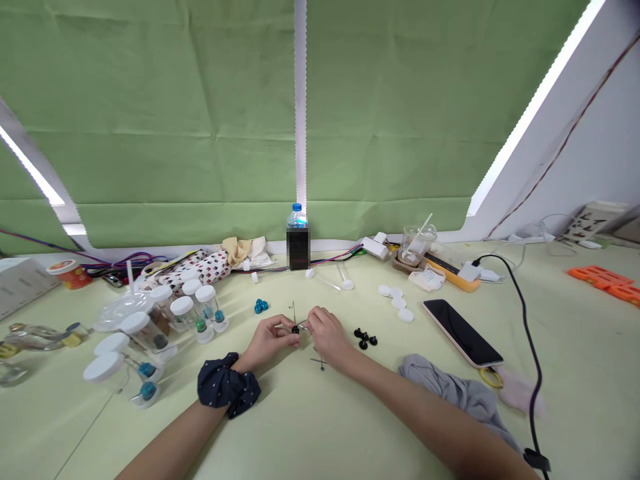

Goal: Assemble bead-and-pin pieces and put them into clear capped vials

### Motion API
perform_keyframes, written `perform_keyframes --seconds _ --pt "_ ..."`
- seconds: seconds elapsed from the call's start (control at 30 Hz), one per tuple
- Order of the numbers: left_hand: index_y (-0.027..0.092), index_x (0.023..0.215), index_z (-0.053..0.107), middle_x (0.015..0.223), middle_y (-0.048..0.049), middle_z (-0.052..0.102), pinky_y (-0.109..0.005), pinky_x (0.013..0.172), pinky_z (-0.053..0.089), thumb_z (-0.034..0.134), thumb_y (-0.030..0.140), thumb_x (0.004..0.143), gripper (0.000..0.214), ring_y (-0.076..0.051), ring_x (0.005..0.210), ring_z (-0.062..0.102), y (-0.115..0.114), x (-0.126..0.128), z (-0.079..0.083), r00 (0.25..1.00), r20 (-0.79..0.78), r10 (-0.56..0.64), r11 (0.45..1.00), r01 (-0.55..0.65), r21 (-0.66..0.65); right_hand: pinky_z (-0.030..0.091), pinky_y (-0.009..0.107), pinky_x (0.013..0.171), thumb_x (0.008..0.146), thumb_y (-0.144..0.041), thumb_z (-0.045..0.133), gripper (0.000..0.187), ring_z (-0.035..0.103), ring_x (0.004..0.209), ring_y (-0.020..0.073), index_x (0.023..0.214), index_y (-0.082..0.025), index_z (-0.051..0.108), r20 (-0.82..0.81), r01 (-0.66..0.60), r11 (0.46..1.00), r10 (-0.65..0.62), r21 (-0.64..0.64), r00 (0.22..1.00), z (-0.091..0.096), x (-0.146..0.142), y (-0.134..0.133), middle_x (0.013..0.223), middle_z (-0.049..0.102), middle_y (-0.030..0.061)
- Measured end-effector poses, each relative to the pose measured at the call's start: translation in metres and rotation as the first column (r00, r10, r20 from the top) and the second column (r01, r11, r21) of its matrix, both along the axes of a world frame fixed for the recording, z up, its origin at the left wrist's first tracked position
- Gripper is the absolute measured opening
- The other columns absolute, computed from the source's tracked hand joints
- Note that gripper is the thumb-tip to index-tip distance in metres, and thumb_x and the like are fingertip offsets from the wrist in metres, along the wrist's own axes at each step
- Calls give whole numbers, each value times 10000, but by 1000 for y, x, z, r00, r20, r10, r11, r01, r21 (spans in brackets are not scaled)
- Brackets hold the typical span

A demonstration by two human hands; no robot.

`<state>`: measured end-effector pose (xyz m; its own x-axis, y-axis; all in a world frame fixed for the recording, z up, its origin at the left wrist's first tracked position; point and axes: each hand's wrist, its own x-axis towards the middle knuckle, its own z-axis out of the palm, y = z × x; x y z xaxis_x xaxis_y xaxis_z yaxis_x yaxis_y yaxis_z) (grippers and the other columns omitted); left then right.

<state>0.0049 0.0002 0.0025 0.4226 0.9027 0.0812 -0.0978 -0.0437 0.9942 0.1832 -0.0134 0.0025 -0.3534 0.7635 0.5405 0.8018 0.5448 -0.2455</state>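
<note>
Across the upper half of the frame, green roller blinds (200, 120) hang behind a pale green desk (300, 433), with a plastic water bottle (297, 217) at its far edge, upper centre. Left of centre, clear jars with white lids (145, 333) form a loose group, small blue parts showing inside several. At lower right, a smartphone (463, 332) lies face up beside a grey cloth (450, 390), and a black cable (531, 347) runs down the right side of the frame.

At centre, 2 forearms enter from the lower edge. The left hand (267, 339), with a dark dotted scrunchie (229, 385) at the wrist, and the right hand (327, 335) are both closed in a pinch, their fingertips meeting on a small black piece (295, 329) held above the desk, with thin wire rods (293, 312) projecting from it. The piece appears light and hard; the rods look thin and easily bent, so the black body seems the better place to grip. Just below the right hand lies a loose wire cross (318, 363). Black pieces (365, 338) sit to its right, blue pieces (260, 306) beyond the left hand, and white discs (397, 300) farther right.
</note>
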Motion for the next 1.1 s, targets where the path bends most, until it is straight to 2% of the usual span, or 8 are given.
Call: perform_keyframes --seconds 0.2,0.43,0.63,0.77,1.1 --pt "144 796 542 627 -5 670 -323 633 525 748 256 640 282 -181 596 670 -1 0 0 1000 0 5 1000 -5 3 358 251 564 898 -201 455 209 513 645 150 699 -193 519 -44 9 998 -11 -62 999 0 2 0 688 546 19" --pt "142 800 542 615 0 669 -300 622 521 745 244 647 274 -165 582 667 0 0 -1 1000 -4 6 1000 -6 17 408 230 600 891 -148 448 206 543 634 121 716 -169 555 -222 -134 971 89 -198 971 7 3 0 728 567 18" --pt "146 792 545 627 13 656 -318 637 532 760 257 625 294 -172 601 671 0 1 1 998 40 41 999 -41 -2 421 242 635 871 -129 441 111 540 693 134 853 -184 537 -356 -207 962 132 -179 925 10 5 -2 799 575 23" --pt "142 799 550 623 9 658 -324 632 535 757 249 626 291 -172 594 668 0 1 0 998 41 38 999 -38 -3 407 239 619 863 -124 424 128 511 670 133 801 -187 517 -355 -189 969 122 -161 927 8 7 -1 772 547 13" --pt "143 799 541 628 0 673 -315 629 527 754 236 631 287 -173 591 672 0 0 0 999 31 26 1000 -25 -8 398 240 629 888 -158 396 129 516 683 128 840 -196 510 -274 -106 984 63 -145 960 7 3 -5 899 507 26"
